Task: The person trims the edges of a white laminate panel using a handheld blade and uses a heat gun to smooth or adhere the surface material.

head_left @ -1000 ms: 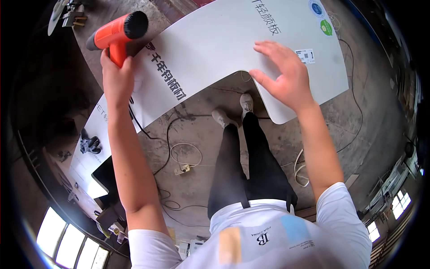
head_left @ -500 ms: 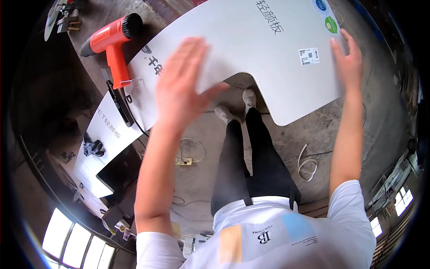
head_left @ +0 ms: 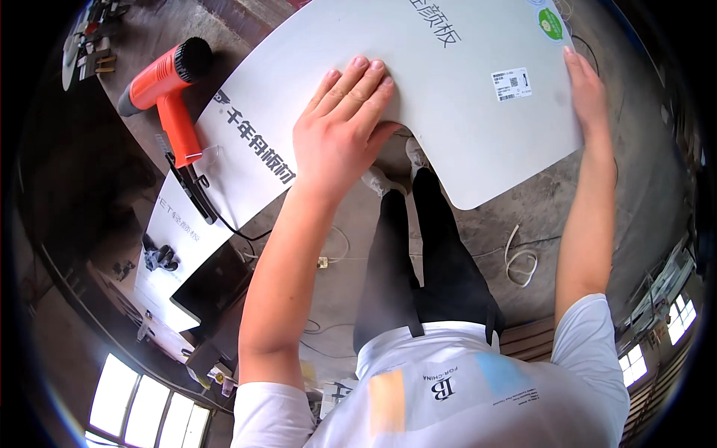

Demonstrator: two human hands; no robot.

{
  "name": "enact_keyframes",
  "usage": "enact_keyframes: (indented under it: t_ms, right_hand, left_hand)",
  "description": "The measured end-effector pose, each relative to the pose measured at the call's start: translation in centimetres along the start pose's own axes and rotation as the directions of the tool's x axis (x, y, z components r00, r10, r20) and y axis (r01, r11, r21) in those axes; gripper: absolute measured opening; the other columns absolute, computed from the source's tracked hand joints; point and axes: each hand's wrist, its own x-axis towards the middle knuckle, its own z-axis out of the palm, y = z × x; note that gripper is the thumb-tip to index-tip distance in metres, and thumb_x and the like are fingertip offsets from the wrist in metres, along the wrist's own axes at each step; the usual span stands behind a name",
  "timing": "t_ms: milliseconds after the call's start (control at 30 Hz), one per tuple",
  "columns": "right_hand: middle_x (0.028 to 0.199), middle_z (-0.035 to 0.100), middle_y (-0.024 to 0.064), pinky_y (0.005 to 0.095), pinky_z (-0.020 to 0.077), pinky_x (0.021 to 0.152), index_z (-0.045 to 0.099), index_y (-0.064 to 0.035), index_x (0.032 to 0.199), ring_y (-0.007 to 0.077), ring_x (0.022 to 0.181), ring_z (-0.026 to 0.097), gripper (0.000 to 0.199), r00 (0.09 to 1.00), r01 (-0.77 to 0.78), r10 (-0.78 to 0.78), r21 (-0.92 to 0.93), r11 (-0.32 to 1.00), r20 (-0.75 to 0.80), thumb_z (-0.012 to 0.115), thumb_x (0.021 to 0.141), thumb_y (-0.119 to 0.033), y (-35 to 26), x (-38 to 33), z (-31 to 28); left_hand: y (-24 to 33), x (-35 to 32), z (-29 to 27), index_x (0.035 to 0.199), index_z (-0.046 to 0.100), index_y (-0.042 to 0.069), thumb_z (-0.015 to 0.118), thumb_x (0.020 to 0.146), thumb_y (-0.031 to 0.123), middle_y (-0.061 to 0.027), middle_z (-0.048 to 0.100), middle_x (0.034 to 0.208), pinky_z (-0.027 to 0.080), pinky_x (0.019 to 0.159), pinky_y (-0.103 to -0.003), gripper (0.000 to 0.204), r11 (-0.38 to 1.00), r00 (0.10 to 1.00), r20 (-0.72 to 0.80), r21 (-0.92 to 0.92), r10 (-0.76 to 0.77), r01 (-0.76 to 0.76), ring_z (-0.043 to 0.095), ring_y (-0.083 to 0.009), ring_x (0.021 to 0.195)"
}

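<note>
A large white board (head_left: 478, 142) with curved edges, a cut-out notch, dark printing and stickers lies in front of me. My left hand (head_left: 340, 127) lies palm down on it beside the notch, fingers stretched out and holding nothing. At the board's right edge is my right hand (head_left: 588, 93), closed on that edge; some of its fingers are hidden. Left of the board rests an orange heat gun (head_left: 173, 123) with a black rear end and a grey nozzle. A black strip-like tool (head_left: 193, 193) lies beside its handle.
Another printed white board (head_left: 166, 287) reaches down on the left, with a dark glove-like item (head_left: 160, 256) on it and a black screen-like panel (head_left: 213, 287) beside it. A pale looped cable (head_left: 520, 270) lies on the concrete floor. Windows (head_left: 146, 403) are at lower left.
My left hand has moved slightly right and come to rest flat on the board. My right hand has closed in on the edge. The heat gun appears lower and further left in view.
</note>
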Motion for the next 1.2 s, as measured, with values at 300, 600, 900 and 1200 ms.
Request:
enact_keyframes:
  t_ms: [300, 600, 900, 1200]
  right_hand:
    - [0.131, 0.076, 0.0158, 0.0329, 0.0465, 0.110, 0.070, -0.0030, 0.139, 0.0242, 0.125, 0.069, 0.069, 1.000, -0.001, 0.001, -0.045, 0.999, 0.010, 0.060, 0.105, -0.061, 0.9, 0.4, -0.2]
    - [0.134, 0.075, 0.0165, 0.0354, 0.0464, 0.112, 0.069, -0.0045, 0.141, 0.0293, 0.128, 0.068, 0.071, 1.000, 0.026, -0.024, -0.092, 0.995, 0.017, 0.058, 0.104, -0.064, 0.8, 0.6, -0.5]
    - [0.145, 0.068, 0.0093, 0.0490, 0.0470, 0.115, 0.067, -0.0109, 0.138, 0.0308, 0.135, 0.062, 0.060, 0.695, 0.700, -0.719, -0.224, 0.678, -0.003, 0.086, 0.088, -0.039, -7.4, -8.9, 7.5]
    - [0.158, 0.061, 0.0066, 0.0524, 0.0415, 0.124, 0.069, -0.0121, 0.138, 0.0245, 0.147, 0.055, 0.065, 0.650, 0.756, -0.733, -0.273, 0.595, 0.201, 0.087, 0.080, -0.035, -11.1, -14.9, 13.1]
  left_hand:
    - [0.9, 0.3, -0.4, 0.126, 0.079, 0.011, 0.092, 0.076, 0.028, -0.0058, 0.073, 0.141, 0.051, 0.117, -0.045, 0.054, 0.999, 0.999, 0.021, 0.021, -0.026, 0.026, 0.063, -0.0248, 0.140]
    - [0.8, 0.6, -0.5, 0.129, 0.077, 0.011, 0.094, 0.073, 0.029, -0.0068, 0.072, 0.142, 0.051, 0.117, -0.045, 0.062, 0.998, 1.000, 0.010, 0.067, 0.018, -0.019, 0.063, -0.0252, 0.140]
    - [1.5, -7.1, -6.6, 0.126, 0.071, -0.003, 0.088, 0.085, 0.005, -0.0183, 0.077, 0.120, 0.058, 0.098, -0.035, 0.046, 0.941, 0.972, -0.017, -0.254, -0.236, 0.224, 0.076, -0.0294, 0.108]
    - [5.0, -9.8, -2.0, 0.128, 0.067, -0.002, 0.087, 0.091, 0.014, -0.0156, 0.077, 0.116, 0.057, 0.097, -0.036, 0.044, 0.895, 0.891, -0.243, -0.339, -0.382, 0.291, 0.075, -0.0276, 0.109]
